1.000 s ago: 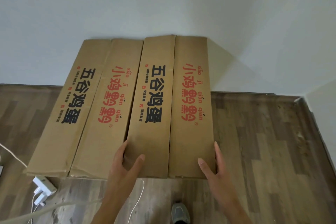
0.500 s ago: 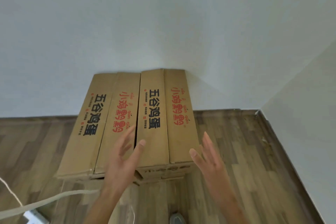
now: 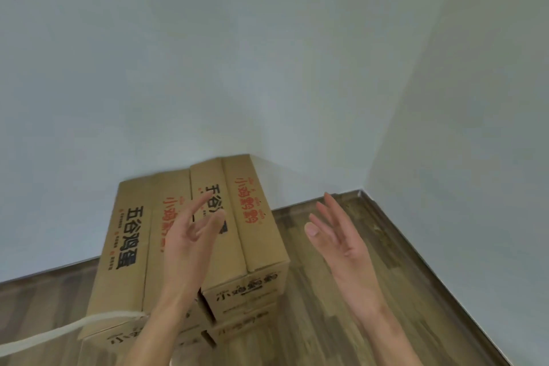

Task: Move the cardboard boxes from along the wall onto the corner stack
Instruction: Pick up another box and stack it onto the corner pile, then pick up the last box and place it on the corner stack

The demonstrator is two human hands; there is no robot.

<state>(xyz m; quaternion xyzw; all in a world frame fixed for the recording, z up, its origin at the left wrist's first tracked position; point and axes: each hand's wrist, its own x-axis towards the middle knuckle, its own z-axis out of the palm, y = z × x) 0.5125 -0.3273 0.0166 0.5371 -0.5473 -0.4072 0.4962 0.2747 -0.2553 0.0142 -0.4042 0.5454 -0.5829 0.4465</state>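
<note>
Wood-plank floor (image 3: 341, 291) meets pale walls (image 3: 267, 53) at a room corner, where stacked cardboard boxes (image 3: 255, 235) printed in black and red stand against the back wall, as a person's left hand (image 3: 190, 235) and right hand (image 3: 338, 235) hover above them, fingers spread, holding nothing.

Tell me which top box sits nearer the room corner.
The right top box, the one by the right hand. The left top box lies farther from the side wall.
</note>
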